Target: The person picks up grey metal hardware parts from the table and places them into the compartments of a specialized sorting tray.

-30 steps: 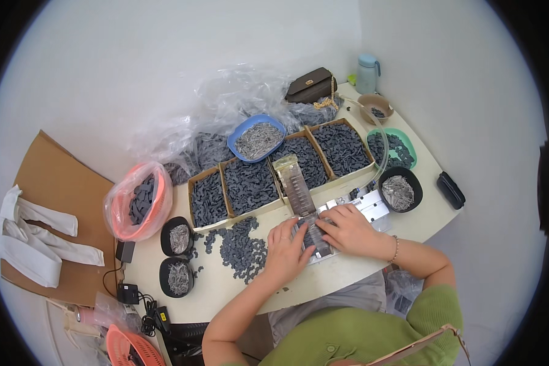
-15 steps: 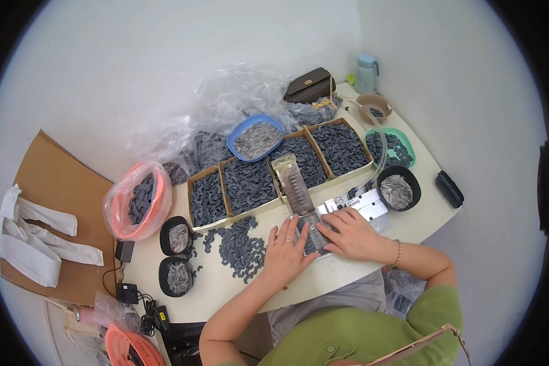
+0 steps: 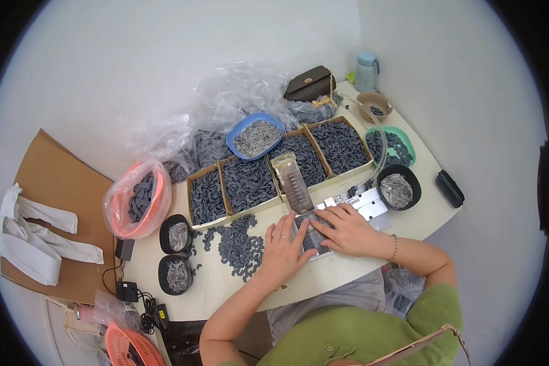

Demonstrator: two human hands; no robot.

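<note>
My left hand (image 3: 280, 251) lies along the left side of a flat tray (image 3: 313, 239) filled with small dark grey pieces, its fingers apart and the thumb over the tray's near part. My right hand (image 3: 352, 233) rests from the other side, fingers stretched and slightly bent over the same pieces. Neither hand visibly grips anything. Against the tray's far end leans a long, see-through ribbed holder (image 3: 294, 186). A silvery metal fixture (image 3: 369, 204) with a clear hose sits just right of my right hand. My fingertips partly hide the pieces beneath.
Cardboard boxes (image 3: 230, 215) of grey pieces stand behind, with a blue tray (image 3: 230, 141) of metal pins on top. Loose grey pieces (image 3: 241, 247) lie left of my left hand. Black bowls (image 3: 163, 282) (image 3: 416, 196) of pins stand at both sides; a green tray (image 3: 409, 139) is farther right.
My right hand has shifted slightly up and to the left across the tray. The left hand stays almost in place, its thumb over the pieces.
</note>
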